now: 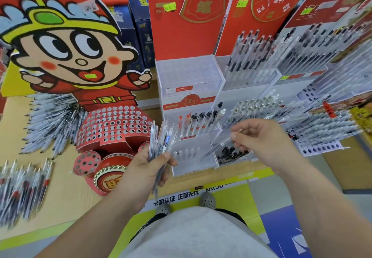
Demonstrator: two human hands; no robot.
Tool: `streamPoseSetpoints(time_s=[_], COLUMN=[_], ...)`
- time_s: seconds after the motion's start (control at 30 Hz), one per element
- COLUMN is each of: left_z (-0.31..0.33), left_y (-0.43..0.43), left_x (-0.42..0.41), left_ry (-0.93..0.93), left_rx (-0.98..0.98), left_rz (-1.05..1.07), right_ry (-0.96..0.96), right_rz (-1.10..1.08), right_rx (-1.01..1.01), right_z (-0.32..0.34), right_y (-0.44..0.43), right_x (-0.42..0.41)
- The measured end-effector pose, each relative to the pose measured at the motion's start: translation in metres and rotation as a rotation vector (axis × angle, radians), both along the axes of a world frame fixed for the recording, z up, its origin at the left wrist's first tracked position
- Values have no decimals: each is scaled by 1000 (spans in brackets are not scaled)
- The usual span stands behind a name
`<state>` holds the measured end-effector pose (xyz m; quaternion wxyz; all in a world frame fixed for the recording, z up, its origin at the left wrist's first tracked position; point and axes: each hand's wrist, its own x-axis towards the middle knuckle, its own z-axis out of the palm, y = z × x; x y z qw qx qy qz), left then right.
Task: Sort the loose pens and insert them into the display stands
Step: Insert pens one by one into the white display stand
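Left hand (141, 170) grips pen bundle (161, 137); right hand (265, 143) pinches clear pen (218, 146); carton (221, 180) reads 正品无忧

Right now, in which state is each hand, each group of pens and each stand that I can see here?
left hand: grips a bundle of pens.
bundle of pens: upright, fanned out.
right hand: pinches one clear pen.
clear pen: tilted, tip down toward the white stand.
white stand: middle tier holds a row of upright pens.
cartoon stand: front holes unfilled.
loose pens: lying on the cardboard.
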<state>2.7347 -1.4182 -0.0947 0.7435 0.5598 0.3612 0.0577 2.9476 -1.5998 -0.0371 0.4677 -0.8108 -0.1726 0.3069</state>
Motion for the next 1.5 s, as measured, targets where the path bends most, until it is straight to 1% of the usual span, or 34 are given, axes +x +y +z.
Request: streamPoseSetpoints(time_s=[0.07,0.13,0.27,0.47,0.7,0.87,0.97,1.17,1.37,1.5], left_z=[0,0,-1,1,-1,-1,-2,-3,-3,-2], left_y=[-1,-2,-3,-2,-2,0,0,1,1,0], left_x=[0,0,0,-1,-3,-4,-4,-3,-1,-1], left_ry=[-6,-8,-12,-20,-12,-18,-25,-14,2,-1], left_rx=[-27,-52,-75,-85,-115,-134,-145,-136,-119,-113], left_rz=[19,45,60,82,110,124,129,124,111,105], right_ry=[-194,-334,-466,-618,-661,-699,-713,-708,-668,-679], right_rz=[55,137,255,365,371,453,463,479,521,594], right_rx=[-98,-164,-251,-366,-338,-382,-392,-441,-443,-551], right_z=[-10,-21,-43,-56,-66,-65,-65,-68,-79,-92], right_y=[1,5,16,25,37,43,43,37,41,47], right_x=[-1,-5,-12,-8,-9,-7,-6,0,-8,-13])
